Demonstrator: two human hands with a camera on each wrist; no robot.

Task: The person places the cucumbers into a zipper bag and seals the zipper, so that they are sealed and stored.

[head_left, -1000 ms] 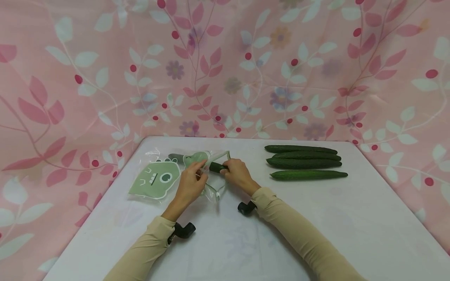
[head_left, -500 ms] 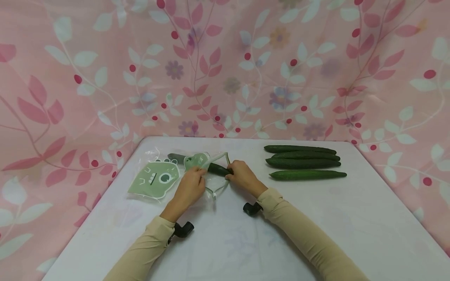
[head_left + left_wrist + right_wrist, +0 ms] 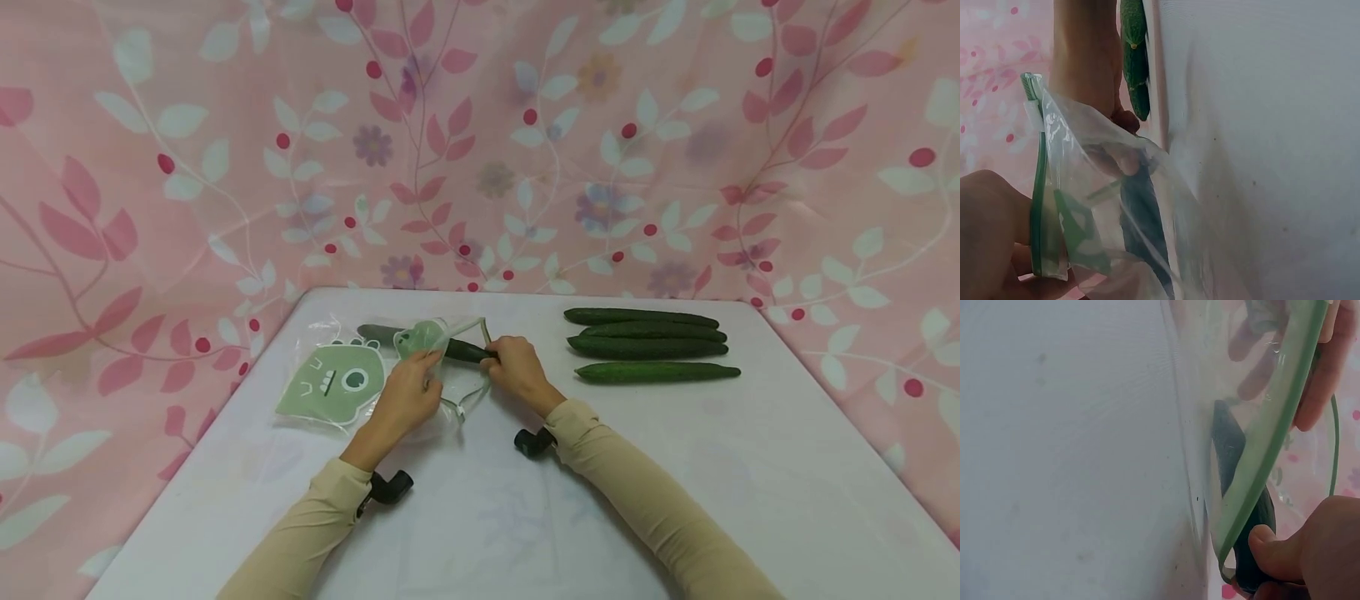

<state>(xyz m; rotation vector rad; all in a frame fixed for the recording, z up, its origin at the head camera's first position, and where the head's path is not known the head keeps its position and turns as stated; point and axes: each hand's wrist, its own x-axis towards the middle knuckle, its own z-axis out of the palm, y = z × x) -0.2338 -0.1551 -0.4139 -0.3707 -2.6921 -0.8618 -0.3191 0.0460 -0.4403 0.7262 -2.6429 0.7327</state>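
A clear zip bag (image 3: 328, 390) with a green cartoon-monster print lies at the left of the table, its green-edged mouth held apart toward the right. Inside it is most of a dark green cucumber (image 3: 465, 351), whose far end shows through the plastic. My left hand (image 3: 408, 390) pinches the bag near its mouth; in the left wrist view its fingers are behind the green zip strip (image 3: 1039, 206). At the mouth, my right hand (image 3: 517, 371) grips the cucumber's near end, thumb on top in the right wrist view.
Three more cucumbers lie side by side at the right back: the rear one (image 3: 637, 317), the middle one (image 3: 648, 344) and the front one (image 3: 656, 372). A white cloth (image 3: 525, 517) covers the table. A pink floral curtain (image 3: 480, 150) hangs behind it.
My left hand's fingers, raised and spread over the bag mouth a second ago, have come down and closed in on it. My right hand has shifted slightly right, still gripping the cucumber.
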